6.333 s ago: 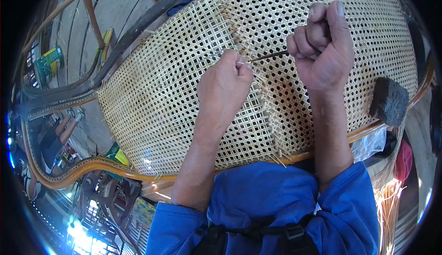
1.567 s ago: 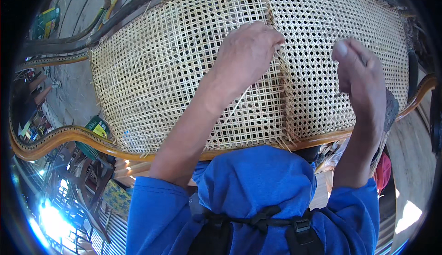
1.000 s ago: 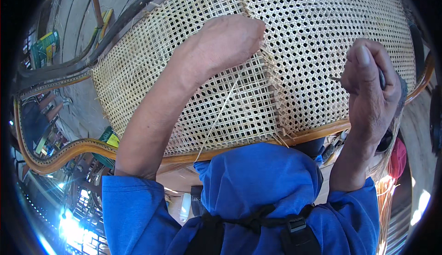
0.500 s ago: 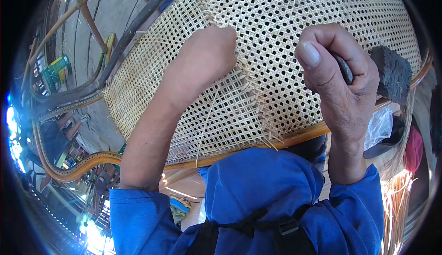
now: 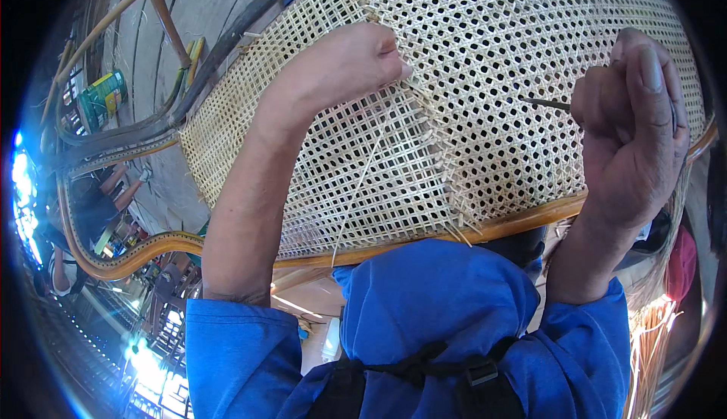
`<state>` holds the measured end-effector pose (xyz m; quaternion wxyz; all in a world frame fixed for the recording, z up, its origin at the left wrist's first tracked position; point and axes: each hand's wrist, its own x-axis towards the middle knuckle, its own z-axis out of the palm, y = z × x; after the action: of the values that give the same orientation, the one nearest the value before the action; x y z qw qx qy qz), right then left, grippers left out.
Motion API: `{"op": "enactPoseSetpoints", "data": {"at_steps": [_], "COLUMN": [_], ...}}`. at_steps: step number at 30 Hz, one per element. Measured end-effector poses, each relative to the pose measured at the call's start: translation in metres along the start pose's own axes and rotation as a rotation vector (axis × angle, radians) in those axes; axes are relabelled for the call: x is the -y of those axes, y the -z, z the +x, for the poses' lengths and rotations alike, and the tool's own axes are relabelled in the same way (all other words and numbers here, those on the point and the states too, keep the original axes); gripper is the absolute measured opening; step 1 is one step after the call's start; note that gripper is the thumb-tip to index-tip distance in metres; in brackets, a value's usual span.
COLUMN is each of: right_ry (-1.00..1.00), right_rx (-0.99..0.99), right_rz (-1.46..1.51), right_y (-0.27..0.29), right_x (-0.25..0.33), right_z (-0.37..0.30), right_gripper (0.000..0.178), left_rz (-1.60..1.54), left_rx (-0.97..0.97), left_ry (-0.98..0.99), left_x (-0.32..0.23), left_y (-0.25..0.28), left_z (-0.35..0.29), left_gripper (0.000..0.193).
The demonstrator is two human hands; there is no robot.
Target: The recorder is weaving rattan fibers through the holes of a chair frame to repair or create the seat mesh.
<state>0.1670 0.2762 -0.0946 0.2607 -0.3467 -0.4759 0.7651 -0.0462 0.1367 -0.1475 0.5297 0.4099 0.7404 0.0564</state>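
Note:
A wide sheet of woven cane webbing (image 5: 500,63) stretches before me, with a raised seam (image 5: 447,163) where two pieces meet and loose strand ends stick out. My left hand (image 5: 356,59) is closed at this seam, its thumb and fingers pinched down against the webbing; what lies between them is hidden. To the right, over the webbing, my right hand (image 5: 632,124) is raised and wrapped round an awl (image 5: 544,103). Its thin dark spike points left, apart from the cane, and its handle is covered by my fingers. A loose cane strand (image 5: 356,196) trails across the lower left part.
A varnished, curved rattan frame (image 5: 522,222) borders the webbing on the near side. At the left stand a dark bent pole (image 5: 219,48) and a green tin (image 5: 102,95). A bundle of cane strands (image 5: 650,343) and a red object (image 5: 680,264) lie at the right.
My right hand has swung to the right and turned, so that the awl's spike now shows. My left hand stays at the seam, with its wrist turned. The dark block is now hidden.

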Motion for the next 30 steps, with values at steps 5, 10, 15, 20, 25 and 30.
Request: {"op": "enactPoseSetpoints", "data": {"at_steps": [5, 10, 15, 20, 25, 30], "right_ry": [0.025, 0.051, -0.072, -0.164, -0.246, -0.265], "right_rx": [-0.043, 0.2, 0.199, 0.113, -0.022, 0.0], "right_rz": [-0.095, 0.173, 0.383, 0.454, 0.372, 0.391], "right_y": [-0.02, -0.015, -0.023, -0.037, -0.046, -0.041], "right_x": [-0.009, -0.016, -0.04, -0.068, -0.079, -0.087], "right_z": [-0.002, 0.016, 0.04, 0.057, 0.065, 0.07], "right_gripper": [0.026, 0.028, 0.03, 0.028, 0.027, 0.026], "left_rz": [0.411, -0.019, -0.018, -0.084, -0.019, 0.064], "left_rx": [-0.31, -0.02, 0.046, 0.172, 0.168, 0.166], "left_ry": [-0.296, 0.063, 0.081, 0.138, 0.133, 0.156], "left_x": [0.008, 0.016, 0.015, 0.015, 0.012, 0.008], "left_y": [-0.021, -0.002, -0.004, 0.005, 0.003, 0.004], "left_z": [0.004, -0.005, 0.003, 0.005, 0.01, 0.012], "left_gripper": [0.032, 0.045, 0.042, 0.035, 0.036, 0.034]}}
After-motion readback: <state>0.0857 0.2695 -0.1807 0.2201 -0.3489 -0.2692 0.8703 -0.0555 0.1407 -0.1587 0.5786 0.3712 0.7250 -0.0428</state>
